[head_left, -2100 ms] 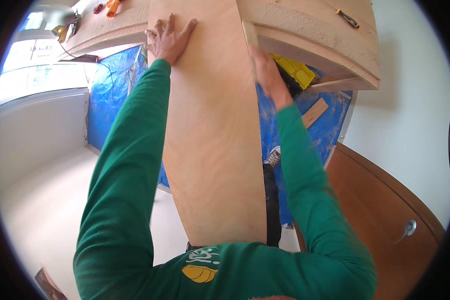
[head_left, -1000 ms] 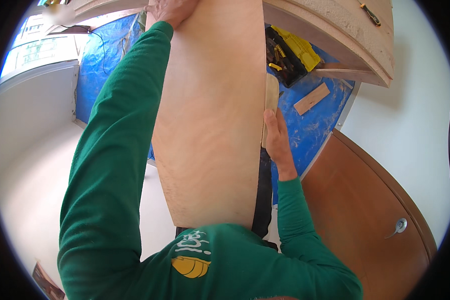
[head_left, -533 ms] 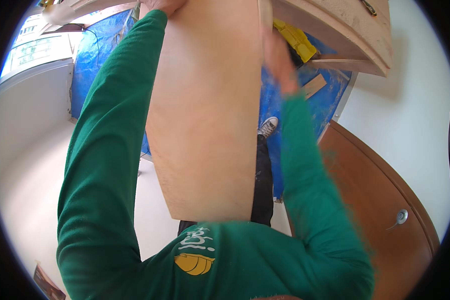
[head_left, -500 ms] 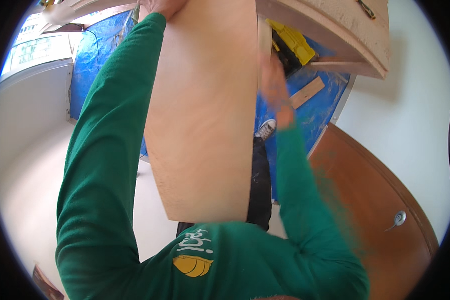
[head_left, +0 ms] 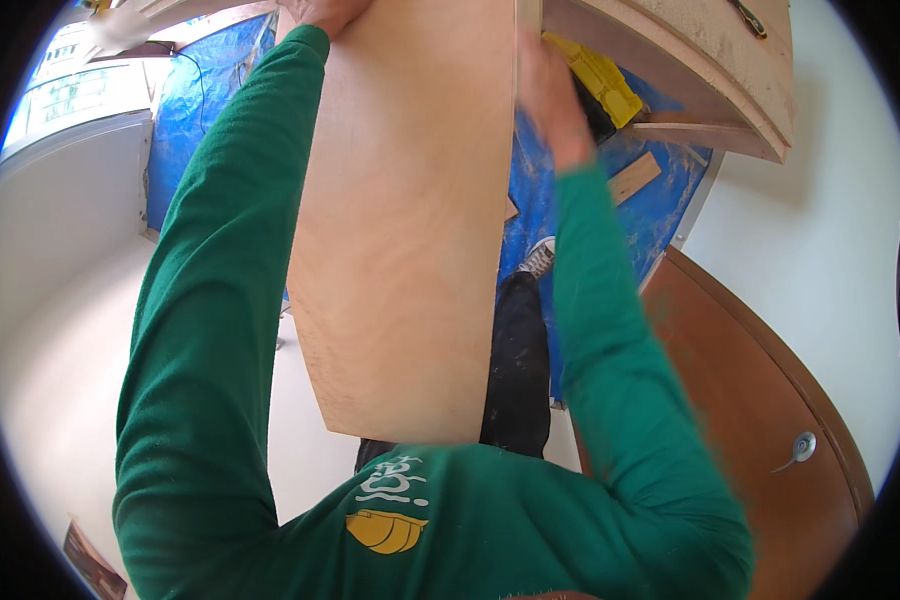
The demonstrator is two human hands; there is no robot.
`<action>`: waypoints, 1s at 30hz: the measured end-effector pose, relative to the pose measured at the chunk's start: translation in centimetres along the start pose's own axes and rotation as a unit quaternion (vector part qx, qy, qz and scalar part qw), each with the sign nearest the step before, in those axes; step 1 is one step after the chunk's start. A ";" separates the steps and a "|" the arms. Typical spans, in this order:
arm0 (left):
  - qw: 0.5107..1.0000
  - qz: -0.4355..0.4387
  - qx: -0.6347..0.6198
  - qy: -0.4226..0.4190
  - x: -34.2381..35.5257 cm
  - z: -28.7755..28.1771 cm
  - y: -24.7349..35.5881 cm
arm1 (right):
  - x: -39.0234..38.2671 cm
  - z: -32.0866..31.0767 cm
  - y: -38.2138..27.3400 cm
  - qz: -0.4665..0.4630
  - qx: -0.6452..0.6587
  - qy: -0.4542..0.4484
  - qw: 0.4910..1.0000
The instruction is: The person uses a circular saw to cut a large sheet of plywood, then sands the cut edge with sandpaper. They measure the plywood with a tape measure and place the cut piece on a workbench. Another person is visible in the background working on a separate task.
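Observation:
A long pale plywood board [head_left: 400, 240] stretches from the top of the view down to my waist, its near end cut to a slant at the left. At its far left edge lies my left hand [head_left: 332, 14], touching the board; the picture's top edge cuts off the fingers. My right hand [head_left: 550, 95] is beside the board's far right edge, reaching forward. Motion smears its fingers, so I cannot see whether they grip the edge. Close to that hand is a yellow and black object [head_left: 600, 82], partly hidden by it, perhaps a tool case.
A wooden bench or frame [head_left: 670, 50] stands at the far right, with a small hand tool [head_left: 748, 18] on top. Blue sheeting [head_left: 540, 190] covers the floor, where a wood offcut [head_left: 635, 178] lies. A brown door [head_left: 740, 400] with a handle is at right.
My right hand has moved forward along the board's right edge. The board's near end has shifted slightly left, showing more of my trouser leg. My left hand stays in place.

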State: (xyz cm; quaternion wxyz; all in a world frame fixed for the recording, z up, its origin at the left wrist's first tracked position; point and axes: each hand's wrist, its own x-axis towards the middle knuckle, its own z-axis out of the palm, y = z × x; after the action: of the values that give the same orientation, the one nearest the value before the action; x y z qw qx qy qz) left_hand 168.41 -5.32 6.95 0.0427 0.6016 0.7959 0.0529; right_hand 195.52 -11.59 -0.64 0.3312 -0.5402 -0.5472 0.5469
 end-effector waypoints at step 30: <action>0.999 -0.021 -0.029 -0.021 -1.3 -1.8 1.4 | 7.2 -0.2 -0.5 -0.138 -0.201 0.040 0.969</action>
State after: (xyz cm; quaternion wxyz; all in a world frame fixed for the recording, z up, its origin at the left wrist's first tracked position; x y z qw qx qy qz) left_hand 169.84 -6.23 8.95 0.0777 0.5844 0.8054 0.0621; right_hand 194.18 -4.62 -1.81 0.3103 -0.5363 -0.7014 0.3525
